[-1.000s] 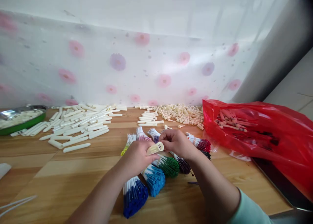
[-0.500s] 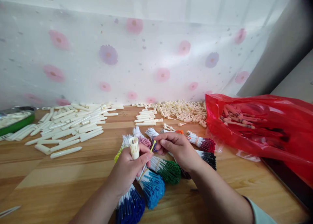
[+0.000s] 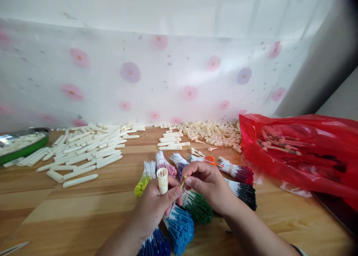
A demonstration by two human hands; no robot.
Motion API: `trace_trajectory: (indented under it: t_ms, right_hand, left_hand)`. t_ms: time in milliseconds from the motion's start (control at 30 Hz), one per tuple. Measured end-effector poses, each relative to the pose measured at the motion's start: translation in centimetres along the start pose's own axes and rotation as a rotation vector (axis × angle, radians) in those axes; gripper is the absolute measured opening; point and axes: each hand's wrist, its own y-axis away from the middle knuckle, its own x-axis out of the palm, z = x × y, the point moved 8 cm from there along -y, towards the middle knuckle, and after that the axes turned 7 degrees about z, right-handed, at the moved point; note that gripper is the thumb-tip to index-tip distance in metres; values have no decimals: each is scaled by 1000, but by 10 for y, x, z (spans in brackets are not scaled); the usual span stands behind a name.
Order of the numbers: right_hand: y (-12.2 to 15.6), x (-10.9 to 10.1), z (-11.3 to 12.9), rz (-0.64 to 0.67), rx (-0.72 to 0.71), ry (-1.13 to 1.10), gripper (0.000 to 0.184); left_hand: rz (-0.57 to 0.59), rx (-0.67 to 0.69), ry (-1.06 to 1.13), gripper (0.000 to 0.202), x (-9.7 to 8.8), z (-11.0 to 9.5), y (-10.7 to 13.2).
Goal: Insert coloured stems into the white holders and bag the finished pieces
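Okay, my left hand (image 3: 162, 202) wraps one slotted tube (image 3: 162, 185), open end up, plus one yellow-tipped stick (image 3: 183, 182); my right hand (image 3: 207, 185) pinches the stick's yellow end, at the tube's 3 o'clock. Nine bundles (image 3: 180, 230) visible around my hands. One red bag (image 3: 304, 170), 2 o'clock; one green tray (image 3: 26, 151), 10 o'clock.
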Motion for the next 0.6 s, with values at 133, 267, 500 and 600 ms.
trace_trajectory:
  t_ms: [133,267,500,600]
  right_hand:
    - [2,-2,-2,-35,27,10,18]
    - [4,-4,3,-51,26,99,20]
    - [9,0,28,-118,-111,471,8]
    - [39,1,71,-252,-362,702,6]
  left_hand:
    - [2,9,-12,37,-1,1,0]
    - [17,4,36,34,1,3,1]
    - [-35,60,-140,27,-5,-6,1]
    - [-138,295,-407,14,-14,-29,6]
